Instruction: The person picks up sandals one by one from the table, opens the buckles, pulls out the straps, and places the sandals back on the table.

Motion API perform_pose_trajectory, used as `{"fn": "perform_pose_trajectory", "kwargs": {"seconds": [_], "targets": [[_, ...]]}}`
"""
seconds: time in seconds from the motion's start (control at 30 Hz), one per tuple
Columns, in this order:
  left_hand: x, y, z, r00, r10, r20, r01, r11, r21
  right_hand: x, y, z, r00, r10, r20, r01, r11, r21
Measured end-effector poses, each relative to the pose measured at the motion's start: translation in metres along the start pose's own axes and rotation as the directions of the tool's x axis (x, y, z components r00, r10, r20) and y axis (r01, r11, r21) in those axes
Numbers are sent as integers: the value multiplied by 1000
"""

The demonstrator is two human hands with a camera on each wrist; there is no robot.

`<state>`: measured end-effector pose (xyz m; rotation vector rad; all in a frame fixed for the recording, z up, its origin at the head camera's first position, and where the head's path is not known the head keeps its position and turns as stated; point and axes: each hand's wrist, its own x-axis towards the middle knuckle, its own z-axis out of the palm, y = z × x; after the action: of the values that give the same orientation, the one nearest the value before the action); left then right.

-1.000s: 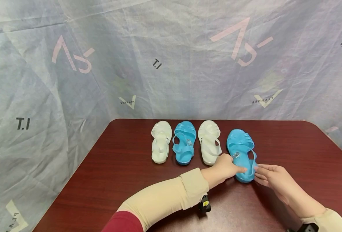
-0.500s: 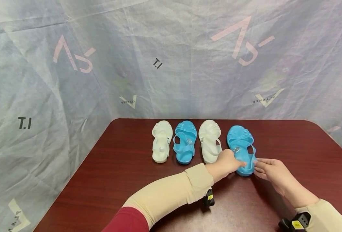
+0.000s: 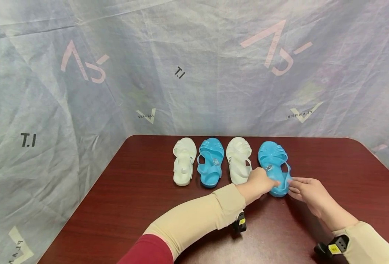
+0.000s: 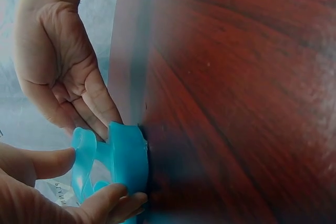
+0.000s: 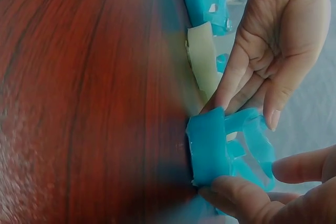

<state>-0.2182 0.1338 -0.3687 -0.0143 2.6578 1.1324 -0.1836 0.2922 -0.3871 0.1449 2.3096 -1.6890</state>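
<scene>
Four sandals, two blue and two white, stand in a row, toes away from me. At the right end, the blue sandal point(image 3: 272, 156) lies between my hands. My left hand point(image 3: 258, 181) grips its heel from the left, thumb over the insole. From the right, my right hand point(image 3: 310, 192) pinches the heel side, thumb at the strap and fingers along the sole edge. The right wrist view shows the sandal's heel point(image 5: 207, 145) low over the table, with both hands around it. Left of it stand a white sandal point(image 3: 239, 157), another blue sandal point(image 3: 211, 161) and another white sandal point(image 3: 184, 161).
The dark red wooden table point(image 3: 131, 205) has its far edge just behind the toes. A grey printed cloth point(image 3: 194, 66) hangs behind and at the left. My left forearm crosses in front of the row, close to the white sandal's heel.
Both hands have slid the right-hand blue sandal away from me, toward the far edge, so its toe now sits nearly level with the others. The other sandals have stayed put.
</scene>
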Motion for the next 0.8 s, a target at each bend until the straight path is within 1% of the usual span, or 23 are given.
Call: {"fn": "perform_pose_trajectory", "kwargs": {"seconds": [0.13, 0.5, 0.6, 0.8], "targets": [[2, 1, 1, 1000, -10, -6, 10, 1000, -6, 2, 0, -1, 1000, 3, -4, -3, 1000, 11], [9, 3, 3, 999, -13, -45, 14, 999, 32, 8, -1, -1, 1000, 3, -6, -3, 999, 46], [10, 4, 3, 999, -3, -51, 5, 999, 39, 10, -1, -1, 1000, 6, -15, -5, 998, 68], [12, 3, 4, 998, 16, -60, -13, 998, 60, 15, -1, -2, 1000, 14, -20, -12, 997, 78]]}}
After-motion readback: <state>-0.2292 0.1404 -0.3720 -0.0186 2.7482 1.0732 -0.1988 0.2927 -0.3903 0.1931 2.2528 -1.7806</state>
